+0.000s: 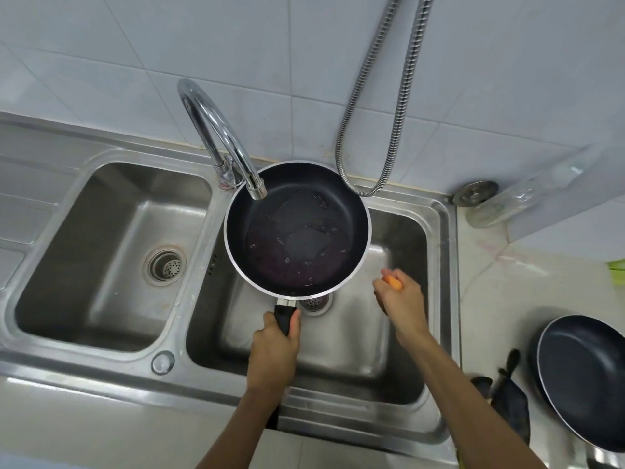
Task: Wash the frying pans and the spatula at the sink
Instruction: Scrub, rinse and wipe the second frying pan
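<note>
Steel double sink (67,374): two basins, two drains, one tap, one hose.

Left basin (111,211): bare steel, strainer drain (165,265) at its centre.

Chrome gooseneck tap (216,130) rises from the divider between the basins. Its spout ends just over the far left rim of the held pan.

Frying pans: two. Spatula: one.

Pan one (297,228) is held over the right basin (355,350), roughly level and above the basin floor. The inside is dark non-stick with a bright metal rim. A shallow film of water sits on its base, with small specks and bubbles toward the near side. Its black handle (285,316) points at the person. The second drain (314,302) shows partly under the near rim.

Left hand (274,353): fingers wrapped round the handle, thumb along its right side.

Right hand (400,297): over the right basin, just right of the pan and apart from it. Its fingers are curled round a small orange object (392,282); what it is cannot be told.

Ribbed metal hose (372,96) hangs down the tiled wall and loops behind the pan's far right rim.

Counter to the right: one round metal disc (475,192), one clear bottle (524,198) on its side, and a green scrap (616,269) at the frame edge.

Near right: the black spatula (510,397) lies on the counter, touching or just beside pan two (585,377). That pan is dark inside, with a pale rim.
</note>
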